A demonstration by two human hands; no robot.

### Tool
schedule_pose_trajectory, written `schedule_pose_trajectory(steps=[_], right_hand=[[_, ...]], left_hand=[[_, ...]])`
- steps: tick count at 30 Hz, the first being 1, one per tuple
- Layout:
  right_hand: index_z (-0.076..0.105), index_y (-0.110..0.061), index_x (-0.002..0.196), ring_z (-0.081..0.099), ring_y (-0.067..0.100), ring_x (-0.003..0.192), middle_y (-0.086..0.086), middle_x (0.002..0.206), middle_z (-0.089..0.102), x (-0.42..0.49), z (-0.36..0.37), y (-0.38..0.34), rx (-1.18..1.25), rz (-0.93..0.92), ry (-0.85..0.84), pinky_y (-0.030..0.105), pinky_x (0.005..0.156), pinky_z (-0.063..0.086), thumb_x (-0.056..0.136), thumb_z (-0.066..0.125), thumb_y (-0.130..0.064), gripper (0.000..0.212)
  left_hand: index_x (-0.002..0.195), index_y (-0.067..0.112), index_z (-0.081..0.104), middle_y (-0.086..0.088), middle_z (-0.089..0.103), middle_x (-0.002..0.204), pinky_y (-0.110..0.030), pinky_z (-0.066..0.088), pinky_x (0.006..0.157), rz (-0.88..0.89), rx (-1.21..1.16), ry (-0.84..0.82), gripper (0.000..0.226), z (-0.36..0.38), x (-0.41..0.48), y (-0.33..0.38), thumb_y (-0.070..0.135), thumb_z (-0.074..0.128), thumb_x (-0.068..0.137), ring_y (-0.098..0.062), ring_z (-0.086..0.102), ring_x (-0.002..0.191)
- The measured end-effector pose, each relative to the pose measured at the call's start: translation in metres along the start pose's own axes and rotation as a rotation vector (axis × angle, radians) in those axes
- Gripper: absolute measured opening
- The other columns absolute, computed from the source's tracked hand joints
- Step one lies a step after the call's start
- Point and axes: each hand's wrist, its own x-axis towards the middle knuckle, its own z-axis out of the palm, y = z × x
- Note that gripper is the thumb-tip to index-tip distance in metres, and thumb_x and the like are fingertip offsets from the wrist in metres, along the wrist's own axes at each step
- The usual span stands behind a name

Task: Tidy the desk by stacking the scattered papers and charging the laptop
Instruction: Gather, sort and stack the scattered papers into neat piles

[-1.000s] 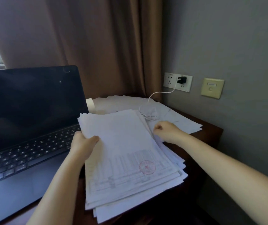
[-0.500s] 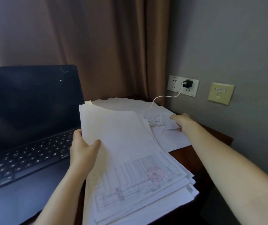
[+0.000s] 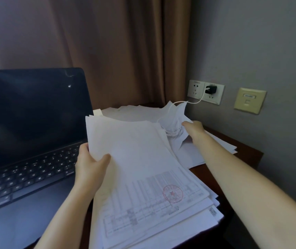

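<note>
Left grip curled, thumb on top (forearm angled upward); right grip pinching, arm stretched forward.

The left hand and right hand are bare, and so are both forearms.

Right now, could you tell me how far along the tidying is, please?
Done: a stack is gathered in the left hand; the charger is in the socket. In hand: the right hand grips a loose sheet by the cable. Left: sheets at the back, and the cable shows no link to the laptop.
</note>
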Motion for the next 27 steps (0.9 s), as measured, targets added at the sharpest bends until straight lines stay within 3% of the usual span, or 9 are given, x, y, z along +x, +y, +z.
schedule_pose_trajectory(steps=[3,6,10,12,20,24,27], right_hand=[[0.059,-0.007,0.099,0.058,0.027,0.088,0.010,0.085,0.061,0.001,0.000,-0.002,-0.010,-0.004,0.015,0.031,0.079,0.046,0.084,0.052,-0.013,0.017],[0.063,-0.004,0.108,0.058,0.026,0.083,0.009,0.080,0.060,0.000,0.001,-0.006,0.128,0.015,0.007,0.035,0.078,0.047,0.086,0.055,-0.006,0.024],[0.053,0.001,0.123,0.061,0.031,0.095,0.015,0.107,0.063,0.000,0.007,0.002,0.284,0.048,0.015,0.044,0.090,0.051,0.081,0.064,-0.007,0.044],[0.054,0.000,0.115,0.061,0.030,0.095,0.014,0.102,0.063,-0.004,0.010,0.004,0.347,0.052,0.046,0.045,0.089,0.051,0.080,0.066,-0.004,0.037],[0.052,0.002,0.124,0.058,0.030,0.109,0.012,0.120,0.059,0.004,0.016,-0.002,0.205,0.026,0.105,0.031,0.081,0.046,0.082,0.066,-0.001,0.044],[0.056,0.001,0.121,0.057,0.024,0.088,0.015,0.119,0.061,-0.005,0.005,0.002,0.229,-0.013,0.218,0.029,0.076,0.048,0.084,0.061,0.000,0.037],[0.059,-0.001,0.118,0.056,0.022,0.086,0.012,0.112,0.063,-0.014,-0.026,0.008,0.278,-0.025,0.327,0.028,0.077,0.047,0.086,0.060,-0.001,0.032]], left_hand=[[0.119,0.013,0.046,0.005,0.054,0.096,-0.026,0.039,0.057,0.002,0.002,-0.002,0.039,0.001,0.001,0.000,0.009,0.061,0.083,-0.018,0.054,0.089],[0.119,0.014,0.046,0.002,0.055,0.103,-0.028,0.040,0.060,-0.005,-0.001,0.001,0.039,0.001,0.002,-0.001,0.010,0.061,0.083,-0.020,0.055,0.092],[0.116,0.016,0.046,0.003,0.055,0.099,-0.031,0.041,0.064,-0.003,-0.011,-0.009,0.037,0.000,0.002,0.000,0.010,0.061,0.083,-0.020,0.056,0.092],[0.115,0.016,0.046,0.007,0.055,0.095,-0.030,0.042,0.063,-0.009,-0.016,-0.012,0.036,-0.001,0.002,-0.001,0.010,0.061,0.083,-0.020,0.056,0.091],[0.112,0.019,0.045,0.013,0.054,0.094,-0.030,0.043,0.062,-0.006,-0.002,-0.012,0.035,0.000,0.004,-0.003,0.011,0.061,0.083,-0.013,0.056,0.086],[0.110,0.020,0.044,0.014,0.053,0.092,-0.027,0.042,0.060,-0.005,0.000,-0.008,0.033,-0.001,0.004,-0.003,0.011,0.060,0.083,-0.006,0.053,0.081],[0.111,0.020,0.043,0.011,0.052,0.091,-0.025,0.040,0.058,-0.013,-0.002,-0.005,0.033,-0.002,0.002,-0.001,0.011,0.060,0.084,-0.007,0.051,0.079]])
